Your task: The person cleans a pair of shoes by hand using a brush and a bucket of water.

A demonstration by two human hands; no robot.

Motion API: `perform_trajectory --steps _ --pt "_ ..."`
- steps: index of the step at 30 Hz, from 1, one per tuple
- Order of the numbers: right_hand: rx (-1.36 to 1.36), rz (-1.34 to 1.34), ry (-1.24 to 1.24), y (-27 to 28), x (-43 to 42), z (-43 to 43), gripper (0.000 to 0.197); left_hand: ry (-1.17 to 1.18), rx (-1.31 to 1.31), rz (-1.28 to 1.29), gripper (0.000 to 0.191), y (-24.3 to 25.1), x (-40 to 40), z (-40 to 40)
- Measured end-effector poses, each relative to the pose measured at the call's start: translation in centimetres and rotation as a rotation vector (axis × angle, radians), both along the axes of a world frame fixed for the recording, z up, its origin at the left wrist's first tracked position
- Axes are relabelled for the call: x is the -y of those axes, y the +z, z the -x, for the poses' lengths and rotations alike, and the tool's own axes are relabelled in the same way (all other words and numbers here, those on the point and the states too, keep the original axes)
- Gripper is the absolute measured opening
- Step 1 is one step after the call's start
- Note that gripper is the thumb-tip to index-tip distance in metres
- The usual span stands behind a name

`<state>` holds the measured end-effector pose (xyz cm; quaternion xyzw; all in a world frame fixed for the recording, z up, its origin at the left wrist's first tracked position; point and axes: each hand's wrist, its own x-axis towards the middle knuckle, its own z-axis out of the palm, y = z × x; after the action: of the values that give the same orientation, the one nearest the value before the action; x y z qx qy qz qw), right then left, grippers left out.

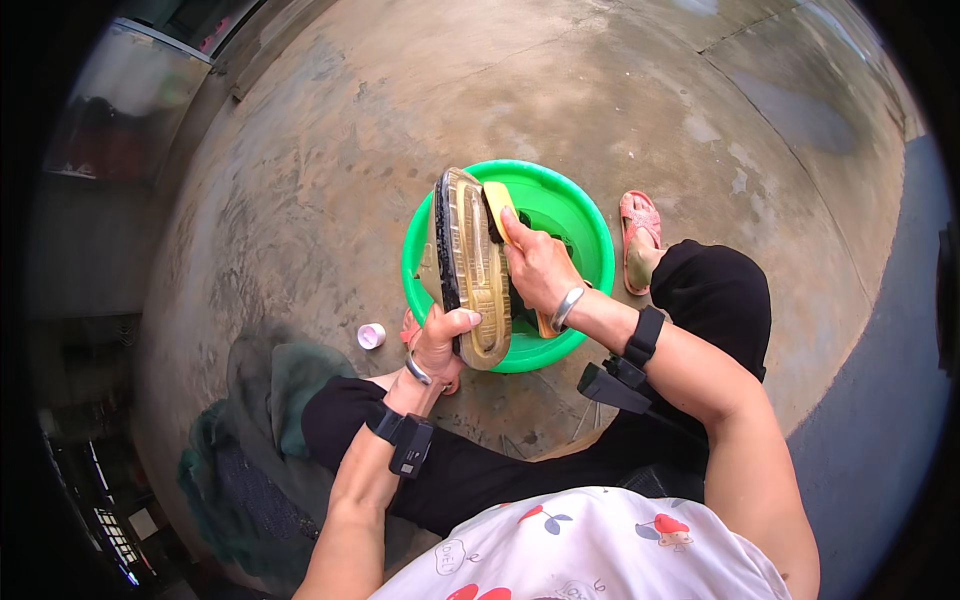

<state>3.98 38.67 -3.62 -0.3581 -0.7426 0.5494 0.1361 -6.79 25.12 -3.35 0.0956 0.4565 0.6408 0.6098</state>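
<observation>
My left hand (441,339) grips a shoe (476,277) by its heel end, the thumb pressed on the sole. The shoe has a yellowish, see-through ridged sole with a dark rim, turned towards my right side. In my right hand (544,262) is a scrubbing brush (498,206) with a yellow back, its dark bristles against the edge of the sole near the toe. Both hands work over a green plastic basin (604,247). Dark things lie inside the basin, partly hidden by my right hand, so I cannot tell what they are.
A small pinkish-white tub (370,336) stands on the concrete floor (322,195) left of the basin. Grey-green cloth or netting (255,450) lies heaped by my left knee. My feet, in pink sandals (640,225), flank the basin.
</observation>
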Motion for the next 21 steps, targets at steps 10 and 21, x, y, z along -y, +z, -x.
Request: perform_trajectory --steps 10,21 --pt "-0.074 -0.096 -0.003 -0.5 1.5 -0.4 0.047 -0.029 -0.051 0.001 0.061 -1.2 0.5 0.4" --pt "-0.048 -0.119 0.079 -0.7 2.6 -1.0 0.049 -0.053 -0.075 0.027 0.059 -1.5 0.9 1.3"
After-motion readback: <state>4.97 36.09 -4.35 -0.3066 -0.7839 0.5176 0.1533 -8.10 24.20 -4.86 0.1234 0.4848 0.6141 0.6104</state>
